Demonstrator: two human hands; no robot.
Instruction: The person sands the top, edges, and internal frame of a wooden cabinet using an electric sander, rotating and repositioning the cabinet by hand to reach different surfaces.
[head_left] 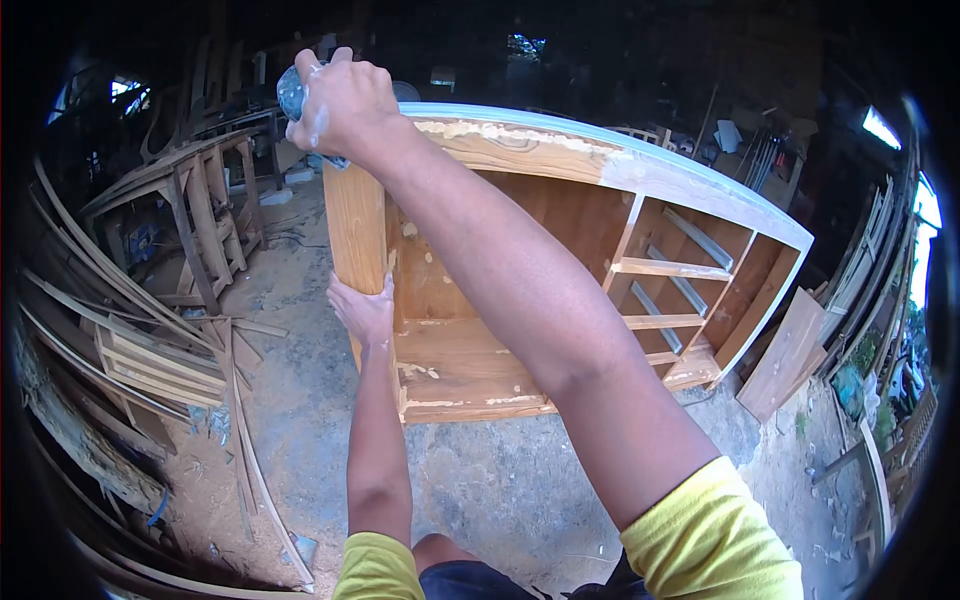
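Observation:
A wooden cabinet (pixel 480 348) stands in front of me, with pale filler smears along its front and a whitish top edge. My right hand (pixel 345 100), dusted white, reaches across to its upper left corner. The fingers are wrapped round a dusty blue-green hand tool (pixel 291 92), mostly hidden by the hand; its exact kind cannot be made out. Lower down, my left hand (pixel 363 312) grips the cabinet's left side panel (pixel 356 225), with the thumb on the right edge and fingers on the left. Drawer rails (pixel 670 268) show in the cabinet's right part.
Long wood strips (pixel 150 365) are piled at the left, some lying across the concrete floor (pixel 480 475). A rough wooden frame (pixel 200 215) stands behind them. At the right, loose boards (pixel 785 360) lean near the cabinet, with more timber (pixel 868 280) behind.

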